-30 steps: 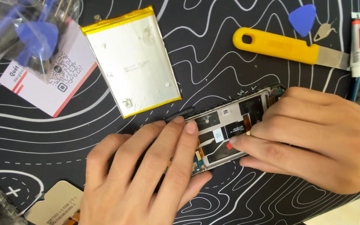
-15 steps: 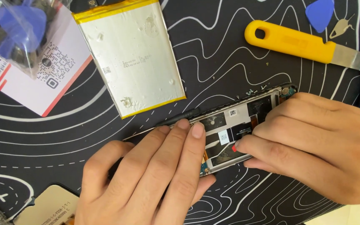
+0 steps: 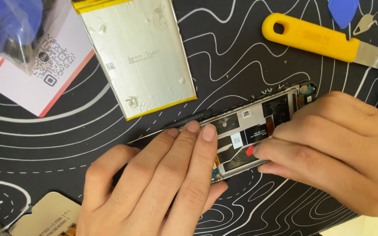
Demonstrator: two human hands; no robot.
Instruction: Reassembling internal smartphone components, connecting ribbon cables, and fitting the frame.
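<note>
Phone frame [image 3: 250,126], opened, laid at centre of black patterned mat [image 3: 44,144], pinned flat under left hand [image 3: 158,183]. Small red tab [image 3: 250,150] pinched by right hand [image 3: 329,148] fingertips. Best done with frame pressed down firmly, pull kept slow and low. Counted around: one silver battery [image 3: 138,52], one yellow-handled scraper [image 3: 316,41], one blue pick [image 3: 343,11], one printed card [image 3: 36,78].

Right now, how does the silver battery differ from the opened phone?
The silver battery lies bare and untouched on the mat; the opened phone is pinned under both the left hand and the right hand. The battery is a plain foil slab with yellow edging; the phone shows dark parts, stickers and a metal frame. The battery is fully in view; the phone is partly hidden by the hands. Both lie flat on the mat.
</note>
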